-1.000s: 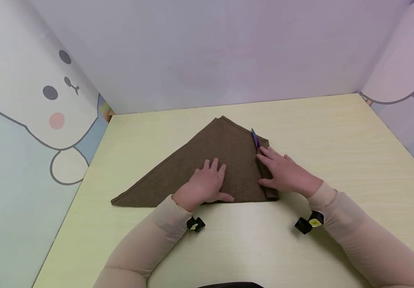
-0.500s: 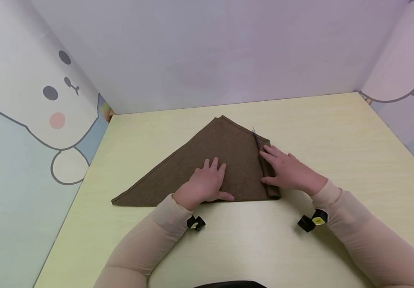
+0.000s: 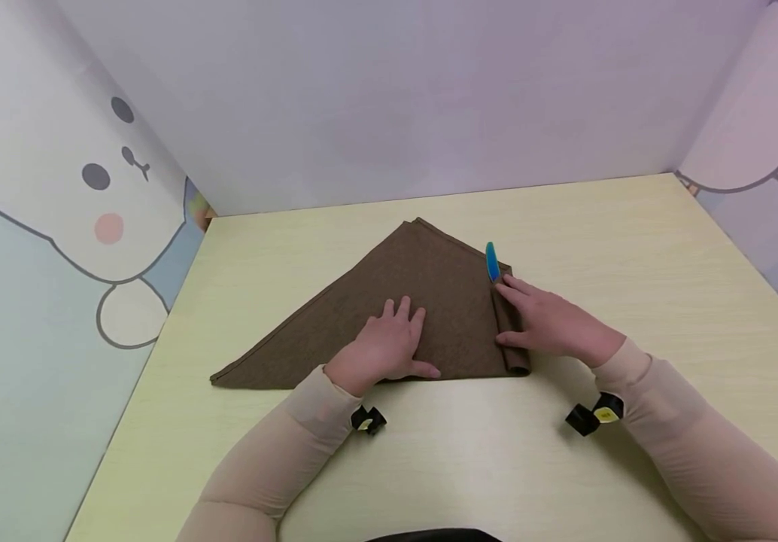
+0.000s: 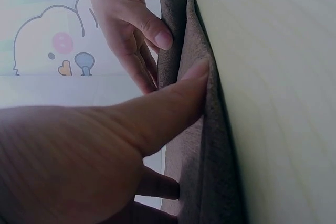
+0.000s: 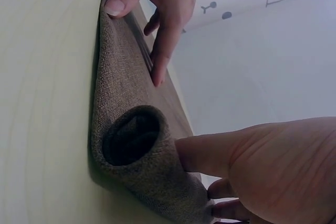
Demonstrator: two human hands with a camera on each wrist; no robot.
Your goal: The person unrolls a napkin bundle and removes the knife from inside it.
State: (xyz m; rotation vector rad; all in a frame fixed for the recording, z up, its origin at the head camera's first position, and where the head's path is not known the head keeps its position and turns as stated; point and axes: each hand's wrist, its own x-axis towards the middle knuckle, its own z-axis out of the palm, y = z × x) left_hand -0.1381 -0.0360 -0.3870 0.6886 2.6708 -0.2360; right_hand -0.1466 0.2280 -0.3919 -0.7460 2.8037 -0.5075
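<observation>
A brown cloth (image 3: pixel 335 331) lies folded into a rough triangle on the table, its right end turned into a narrow roll (image 3: pixel 517 354). From the far end of that roll sticks a shiny blue flat strip with a rounded tip (image 3: pixel 492 260); its other end is hidden. My left hand (image 3: pixel 385 342) rests spread on the middle of the cloth, thumb along the near edge. With fairly straight fingers and thumb, my right hand (image 3: pixel 551 324) presses against the roll. In the right wrist view the roll's open end (image 5: pixel 134 135) shows a hollow centre.
The pale wooden table (image 3: pixel 667 263) runs back to a plain light wall (image 3: pixel 430 105). Cartoon-printed panels (image 3: pixel 37 188) stand at both sides. A small black camera (image 3: pixel 583 419) hangs at the right wrist, and another (image 3: pixel 369 420) at the left.
My right hand and the roll have moved slightly to the right. The blue strip has turned with it, from edge-on to showing its broad face. The left hand stays put.
</observation>
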